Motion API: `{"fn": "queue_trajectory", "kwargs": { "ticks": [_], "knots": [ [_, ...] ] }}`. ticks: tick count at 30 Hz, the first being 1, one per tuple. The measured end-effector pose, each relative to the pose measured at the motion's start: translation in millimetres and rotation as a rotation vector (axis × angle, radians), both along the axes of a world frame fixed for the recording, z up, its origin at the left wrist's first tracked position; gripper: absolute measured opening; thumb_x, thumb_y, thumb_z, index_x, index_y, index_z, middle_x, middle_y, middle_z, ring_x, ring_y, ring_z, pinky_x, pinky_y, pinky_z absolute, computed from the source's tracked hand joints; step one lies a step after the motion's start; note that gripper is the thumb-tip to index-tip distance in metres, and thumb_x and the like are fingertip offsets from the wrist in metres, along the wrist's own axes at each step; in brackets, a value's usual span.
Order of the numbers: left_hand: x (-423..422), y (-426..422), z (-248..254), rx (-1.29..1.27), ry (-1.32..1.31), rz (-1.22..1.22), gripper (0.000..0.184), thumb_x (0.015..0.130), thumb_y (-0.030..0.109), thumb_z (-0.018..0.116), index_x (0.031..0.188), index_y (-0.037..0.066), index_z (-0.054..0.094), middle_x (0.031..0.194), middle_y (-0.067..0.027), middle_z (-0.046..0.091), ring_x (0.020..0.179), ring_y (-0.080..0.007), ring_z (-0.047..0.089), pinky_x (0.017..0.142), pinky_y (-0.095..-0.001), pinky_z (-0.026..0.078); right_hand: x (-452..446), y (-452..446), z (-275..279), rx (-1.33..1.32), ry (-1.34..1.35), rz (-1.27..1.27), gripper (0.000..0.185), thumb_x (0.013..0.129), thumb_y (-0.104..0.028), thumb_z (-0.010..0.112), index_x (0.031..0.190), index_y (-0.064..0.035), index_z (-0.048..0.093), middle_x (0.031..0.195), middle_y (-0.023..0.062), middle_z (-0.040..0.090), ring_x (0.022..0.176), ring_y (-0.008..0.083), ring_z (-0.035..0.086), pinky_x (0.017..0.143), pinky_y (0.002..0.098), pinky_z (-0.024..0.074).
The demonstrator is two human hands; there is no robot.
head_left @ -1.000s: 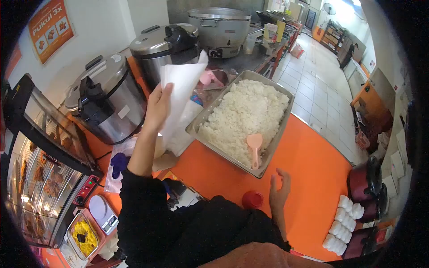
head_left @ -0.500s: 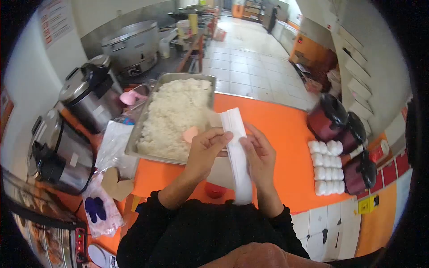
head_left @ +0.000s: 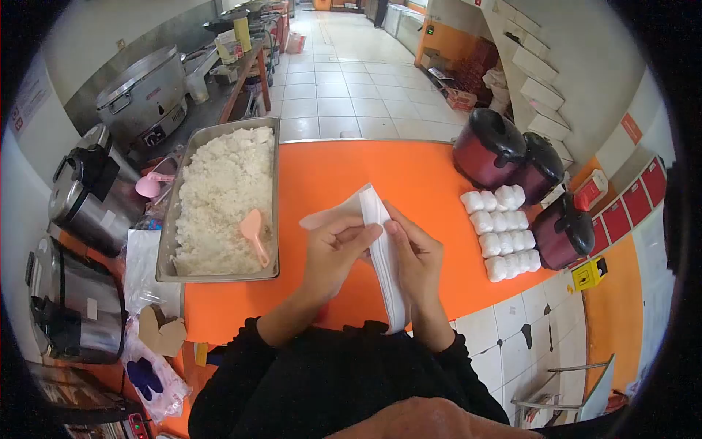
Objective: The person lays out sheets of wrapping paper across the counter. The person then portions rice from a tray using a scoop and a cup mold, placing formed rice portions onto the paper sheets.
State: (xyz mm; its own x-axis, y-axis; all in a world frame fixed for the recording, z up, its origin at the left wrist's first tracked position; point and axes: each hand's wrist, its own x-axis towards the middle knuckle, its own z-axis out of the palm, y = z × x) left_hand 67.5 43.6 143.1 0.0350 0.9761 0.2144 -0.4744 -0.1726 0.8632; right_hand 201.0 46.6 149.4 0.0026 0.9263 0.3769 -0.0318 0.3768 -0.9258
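In front of my chest I hold a folded stack of thin white sheets (head_left: 387, 282); whether they are paper or plastic bags I cannot tell. My left hand (head_left: 333, 256) pinches its upper left edge between thumb and fingers, where one layer fans out to the left. Closed on the opposite edge is my right hand (head_left: 420, 263), its thumb lying on the top of the stack. To the left stands a metal tray (head_left: 218, 279) heaped with white rice (head_left: 219, 190). A pink rice paddle (head_left: 253, 233) lies on the rice.
An orange table (head_left: 351, 164) spans the space before me. Rows of small white wrapped bundles (head_left: 502, 233) sit at right beside dark red rice cookers (head_left: 490, 146). Steel rice cookers (head_left: 82, 304) stand at left, near a pink ladle (head_left: 148, 186) and a purple glove (head_left: 144, 377).
My view has turned to the right, so the tray now appears farther left. A layer of the stack spreads wider to the left. Both hands keep hold of the stack.
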Motion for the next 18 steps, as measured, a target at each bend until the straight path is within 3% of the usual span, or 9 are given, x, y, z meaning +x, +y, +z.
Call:
{"fn": "queue_trajectory", "kwargs": {
  "ticks": [12,15,18],
  "knots": [
    [-15.0,11.7,-13.8,-0.004,0.086,0.125,0.014,0.085,0.006,0.066,0.094,-0.004,0.066,0.081,-0.0071,0.067,0.073,-0.0108,0.063,0.064,-0.0214,0.050,-0.7,22.2,-9.4,0.041,0.035,0.382,0.055,0.082,0.005,0.065,0.133,0.0036,0.044,0.126,0.0130,0.055,0.110,0.0154,0.054,0.094,0.0282,0.0426],
    [-17.3,12.7,-12.2,-0.056,0.113,0.144,0.013,0.085,0.005,0.066,0.095,-0.004,0.066,0.082,-0.0073,0.068,0.074,-0.0104,0.063,0.065,-0.0204,0.049,-5.2,25.7,-10.5,0.000,0.079,0.386,0.048,0.086,0.001,0.061,0.131,0.0040,0.047,0.126,0.0136,0.055,0.109,0.0155,0.054,0.093,0.0270,0.0426],
    [-11.2,13.8,-11.5,-0.069,0.047,0.199,0.014,0.085,0.005,0.066,0.095,-0.004,0.066,0.084,-0.0085,0.068,0.074,-0.0103,0.064,0.065,-0.0211,0.050,4.4,31.9,-14.2,-0.167,0.065,0.318,0.039,0.091,-0.005,0.055,0.129,0.0022,0.050,0.114,0.0093,0.059,0.096,0.0123,0.055,0.083,0.0232,0.0437]
  ]
}}
